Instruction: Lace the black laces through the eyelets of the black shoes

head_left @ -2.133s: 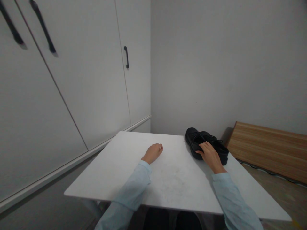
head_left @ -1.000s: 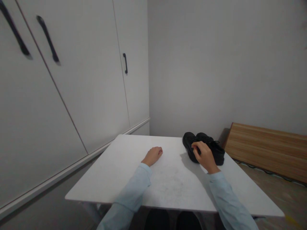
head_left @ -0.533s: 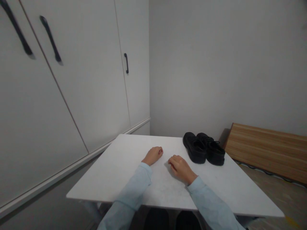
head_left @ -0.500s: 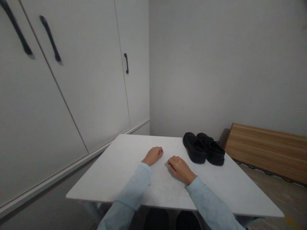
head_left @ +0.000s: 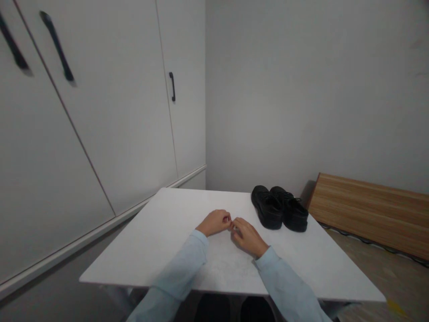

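Observation:
Over the middle of the white table (head_left: 161, 241), my left hand (head_left: 216, 222) and my right hand (head_left: 247, 235) meet at the fingertips. The fingers of both hands are curled, thumbs close to the forefingers. Whether anything small is pinched between them is too small to make out. A pair of black lace-up shoes stands at the table's back right, the left shoe (head_left: 268, 210) beside the right shoe (head_left: 293, 212), both to the right of my right hand and touched by neither hand.
White cabinet doors (head_left: 127, 112) with dark handles rise along the left. A grey wall (head_left: 301, 89) stands behind the table. At the right, a wood-grain board (head_left: 368, 214) leans low beyond the table edge, with a dark cable along its foot.
My hands were apart and have come together at the fingertips. The whole view has shifted slightly, so the table and shoes appear further left. The shoes have not moved on the table.

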